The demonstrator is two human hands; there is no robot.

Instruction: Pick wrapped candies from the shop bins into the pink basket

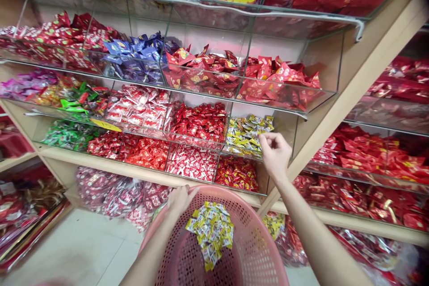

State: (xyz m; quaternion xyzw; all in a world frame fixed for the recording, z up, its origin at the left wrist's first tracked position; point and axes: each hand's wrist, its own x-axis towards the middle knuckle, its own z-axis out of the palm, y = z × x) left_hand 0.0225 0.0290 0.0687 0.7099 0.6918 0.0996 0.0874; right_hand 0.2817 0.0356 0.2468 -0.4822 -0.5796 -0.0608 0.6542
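Observation:
A pink perforated basket (261, 237) is at the bottom centre, with a heap of yellow-and-white wrapped candies (212, 232) inside. My left hand (181, 199) is closed on the basket's upper left rim. Higher up and to the right, my right hand (275, 149) is at the front right of a clear shelf compartment of yellow-and-white candies (248, 129). Its fingers are pinched together; a small pale bit shows at the fingertips, too small to name.
Clear bins hold red candies (201, 125), blue packets (137, 56) and red packets (278, 78). A slanted wooden post (351, 94) stands right of my right hand. Bagged candies (117, 194) lie under the bottom shelf, above the tiled floor (90, 246).

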